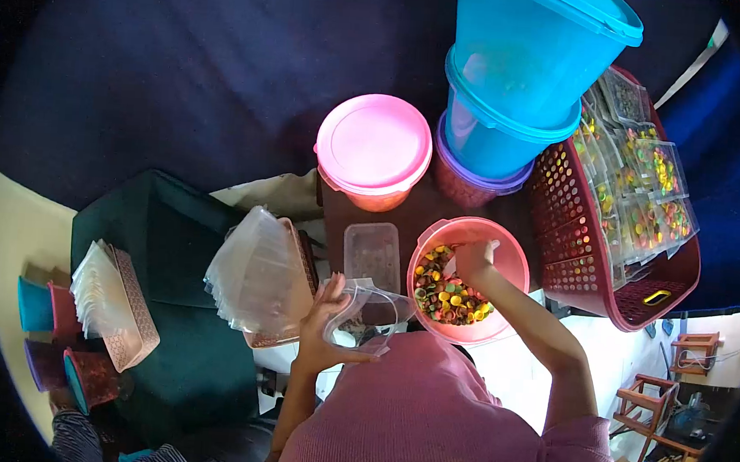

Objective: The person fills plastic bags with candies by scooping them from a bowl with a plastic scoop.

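Observation:
My left hand [325,334] holds a clear plastic bag [369,316] by its side, thumb and fingers spread around its opening. Inside a pink bucket [512,257] is my right hand [473,261], low over small colourful pieces [452,297] in yellow, brown, green and red. Its fingers are bent down, and a pale object that I cannot make out shows beside them. Between the bag and the back of the table lies a clear rectangular container [372,252].
Left of me, baskets hold stacked clear bags [262,271] and more bags [99,295]. A pink-lidded tub [373,146] and stacked blue buckets [515,79] stand behind. At right, a red basket [568,243] holds filled bags [657,177]. Another person's striped sleeve [78,438] shows lower left.

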The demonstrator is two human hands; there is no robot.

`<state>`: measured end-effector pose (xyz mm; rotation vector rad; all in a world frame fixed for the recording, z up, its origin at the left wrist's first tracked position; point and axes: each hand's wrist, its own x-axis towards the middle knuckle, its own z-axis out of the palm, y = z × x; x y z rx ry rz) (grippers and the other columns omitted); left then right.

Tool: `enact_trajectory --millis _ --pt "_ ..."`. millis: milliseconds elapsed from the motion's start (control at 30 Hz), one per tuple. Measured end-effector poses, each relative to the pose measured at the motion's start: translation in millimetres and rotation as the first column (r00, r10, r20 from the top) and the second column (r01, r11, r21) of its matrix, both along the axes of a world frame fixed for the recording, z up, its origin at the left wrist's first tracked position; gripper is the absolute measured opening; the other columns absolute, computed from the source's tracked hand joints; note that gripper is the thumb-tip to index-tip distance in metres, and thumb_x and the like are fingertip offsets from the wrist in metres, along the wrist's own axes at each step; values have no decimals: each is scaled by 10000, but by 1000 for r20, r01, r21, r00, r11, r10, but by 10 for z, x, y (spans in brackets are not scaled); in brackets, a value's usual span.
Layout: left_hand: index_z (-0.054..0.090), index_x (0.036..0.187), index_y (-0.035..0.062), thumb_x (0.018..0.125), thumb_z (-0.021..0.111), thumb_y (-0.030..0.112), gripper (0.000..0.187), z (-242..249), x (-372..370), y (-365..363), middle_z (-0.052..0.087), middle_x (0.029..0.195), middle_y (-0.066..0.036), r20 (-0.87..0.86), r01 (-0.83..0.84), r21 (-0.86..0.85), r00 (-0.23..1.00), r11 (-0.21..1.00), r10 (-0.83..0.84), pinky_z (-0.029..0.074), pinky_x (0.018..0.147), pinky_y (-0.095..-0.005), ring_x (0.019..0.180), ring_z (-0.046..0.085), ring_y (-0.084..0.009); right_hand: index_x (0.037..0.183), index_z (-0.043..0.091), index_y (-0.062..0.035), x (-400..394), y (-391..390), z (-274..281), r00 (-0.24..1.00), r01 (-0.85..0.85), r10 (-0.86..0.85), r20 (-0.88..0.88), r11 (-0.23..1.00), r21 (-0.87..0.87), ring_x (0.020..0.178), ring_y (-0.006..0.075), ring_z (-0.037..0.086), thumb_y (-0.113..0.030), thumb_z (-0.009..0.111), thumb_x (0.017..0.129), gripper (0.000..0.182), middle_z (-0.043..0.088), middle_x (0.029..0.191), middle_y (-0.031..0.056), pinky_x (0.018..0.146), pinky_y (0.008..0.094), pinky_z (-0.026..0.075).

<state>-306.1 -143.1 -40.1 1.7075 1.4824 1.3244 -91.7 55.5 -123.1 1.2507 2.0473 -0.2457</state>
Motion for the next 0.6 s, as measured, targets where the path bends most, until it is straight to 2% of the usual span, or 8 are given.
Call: enact_trajectory --millis 100,167,200,300,367,433,467,600 --pt "435 1017 57 359 848 299 814 -46 102 7 360 1242 -237 64 -22 27 998 999 20 149 1000 -467 1189 315 -341 980 616 -124 -51 -38 49 997 -9 18 -72 992 122 1050 333 467 -476 609 621 503 539 1093 127 884 553 263" --pt "442 1021 68 351 850 289 815 -101 175 10 364 1237 -241 62 -42 10 997 999 41 137 1002 -468 1191 314 -336 1009 602 -129 -36 45 194 1000 -15 13 -23 995 -95 1044 330 473 -490 617 617 533 546 1088 109 875 560 262" --pt "442 1021 68 351 850 289 815 -109 209 16 364 1237 -241 64 -47 14 997 999 46 137 1002 -468 1191 314 -336 1021 596 -136 31 154 -61 997 -73 77 6 972 -224 1044 311 477 -471 649 598 542 544 1096 89 869 562 266" --pt "450 1022 69 352 848 291 811 -107 323 27 366 1233 -246 79 -62 10 995 998 61 117 1008 -466 1198 305 -331 977 618 -127 155 132 -231 985 -163 154 -78 977 -138 1018 291 498 -440 681 578 511 576 1041 56 859 572 269" --pt "454 1025 68 352 847 292 811 -89 411 43 367 1233 -246 31 -131 17 991 991 131 104 1011 -465 1196 309 -330 957 623 -122 106 22 -83 987 -163 162 -11 979 -120 962 263 532 -370 690 590 448 595 989 39 832 567 290" --pt "459 1024 61 353 846 293 809 -95 491 43 373 1228 -244 47 -159 36 986 987 157 104 1012 -465 1192 316 -331 972 610 -119 73 -71 94 986 -147 161 50 966 -212 915 245 553 -296 669 617 400 596 971 46 793 560 313" --pt "463 1020 59 352 847 292 805 -82 526 34 372 1231 -240 64 -173 26 983 985 171 112 1013 -460 1192 316 -329 965 606 -116 47 -48 148 967 -214 241 84 945 -248 889 232 561 -228 633 631 354 586 988 52 730 531 356" --pt "473 1029 58 342 849 272 813 -96 653 -57 374 1241 -214 130 -249 -10 960 969 248 164 1009 -441 1194 313 -323 995 589 -105 175 17 276 950 -304 313 -17 906 -295 885 245 563 -215 606 645 367 589 980 49 692 516 382"
